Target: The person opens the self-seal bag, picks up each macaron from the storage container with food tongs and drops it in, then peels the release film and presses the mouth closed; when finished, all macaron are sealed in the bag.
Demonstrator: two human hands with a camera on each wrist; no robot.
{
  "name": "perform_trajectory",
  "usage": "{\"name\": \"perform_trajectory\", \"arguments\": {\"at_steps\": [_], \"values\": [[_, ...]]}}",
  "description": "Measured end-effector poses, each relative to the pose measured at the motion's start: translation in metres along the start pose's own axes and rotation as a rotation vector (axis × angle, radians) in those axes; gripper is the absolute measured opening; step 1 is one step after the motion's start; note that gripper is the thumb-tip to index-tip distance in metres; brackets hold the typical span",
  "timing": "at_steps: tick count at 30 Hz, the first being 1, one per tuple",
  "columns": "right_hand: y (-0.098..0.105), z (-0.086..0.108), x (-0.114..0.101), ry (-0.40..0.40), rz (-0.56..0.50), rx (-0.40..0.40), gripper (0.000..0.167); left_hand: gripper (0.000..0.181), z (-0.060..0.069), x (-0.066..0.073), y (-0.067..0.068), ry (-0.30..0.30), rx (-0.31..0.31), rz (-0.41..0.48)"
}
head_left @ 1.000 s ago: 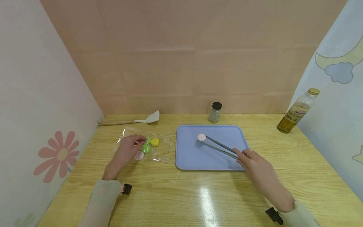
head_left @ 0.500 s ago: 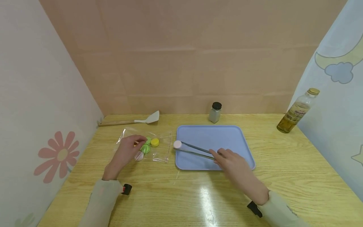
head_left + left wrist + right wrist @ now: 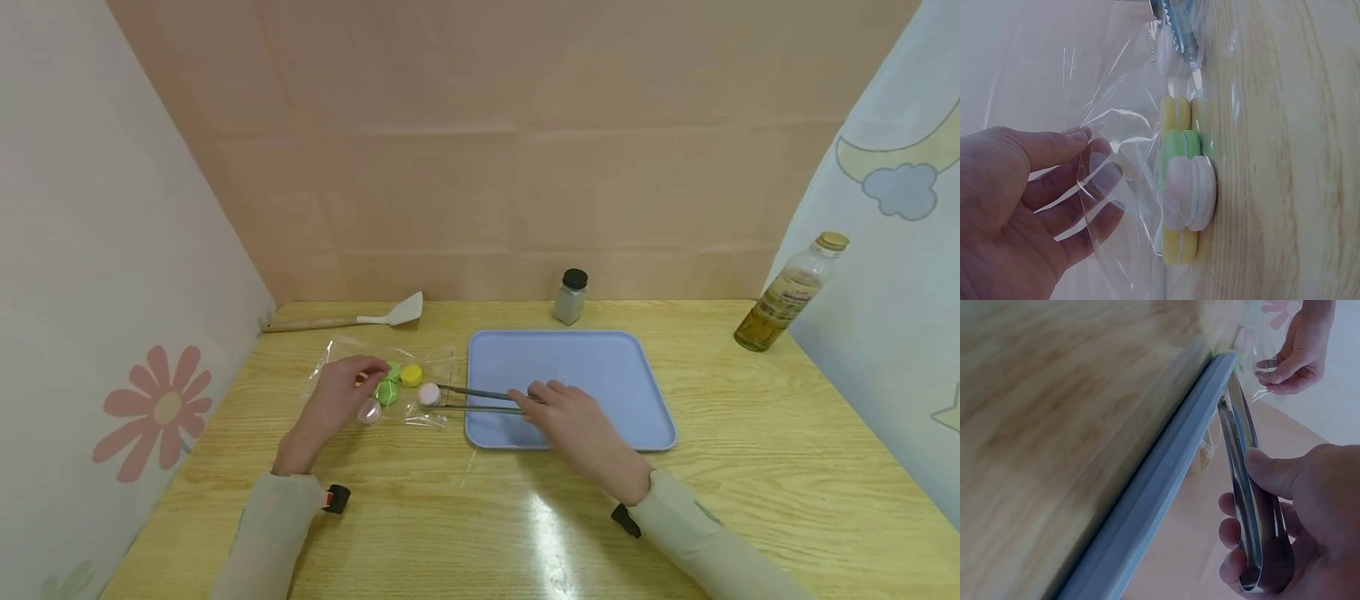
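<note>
My left hand (image 3: 345, 392) pinches the upper film of a clear plastic bag (image 3: 1116, 131), holding it raised. Inside lie several macarons: a yellow macaron (image 3: 411, 375), a green macaron (image 3: 387, 392) and a pale pink macaron (image 3: 1188, 194) among them. My right hand (image 3: 573, 421) grips metal tongs (image 3: 1244, 487) around their arms. Between the tong tips is another pale pink macaron (image 3: 429, 394), just inside the bag's right end and beside the yellow one. In the left wrist view, film partly covers that macaron.
A blue tray (image 3: 592, 367) lies under the right hand and tongs. Behind it stands a small jar with a black lid (image 3: 572, 297). At the back left rests a white spatula (image 3: 397, 312); an oil bottle (image 3: 787, 292) stands far right on the wooden table (image 3: 465, 517).
My right hand has moved left, carrying the tongs and pale pink macaron from above the tray to the bag's right end. The left hand has stayed in place on the bag.
</note>
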State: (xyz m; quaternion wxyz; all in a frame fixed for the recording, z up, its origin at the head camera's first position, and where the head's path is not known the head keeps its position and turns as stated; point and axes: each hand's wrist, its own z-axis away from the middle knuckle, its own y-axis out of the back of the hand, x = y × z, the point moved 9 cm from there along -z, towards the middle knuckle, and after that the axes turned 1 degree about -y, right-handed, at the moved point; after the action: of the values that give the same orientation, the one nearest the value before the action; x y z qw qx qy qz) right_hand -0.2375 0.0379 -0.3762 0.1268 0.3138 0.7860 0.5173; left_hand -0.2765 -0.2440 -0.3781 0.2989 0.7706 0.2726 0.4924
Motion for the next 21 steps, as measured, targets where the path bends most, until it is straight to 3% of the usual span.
{"name": "perform_trajectory", "arguments": {"at_steps": [21], "values": [[-0.014, -0.028, -0.021, 0.104, -0.040, 0.008, 0.045, 0.013, -0.001, -0.001, -0.001, -0.009, 0.006, -0.005]]}}
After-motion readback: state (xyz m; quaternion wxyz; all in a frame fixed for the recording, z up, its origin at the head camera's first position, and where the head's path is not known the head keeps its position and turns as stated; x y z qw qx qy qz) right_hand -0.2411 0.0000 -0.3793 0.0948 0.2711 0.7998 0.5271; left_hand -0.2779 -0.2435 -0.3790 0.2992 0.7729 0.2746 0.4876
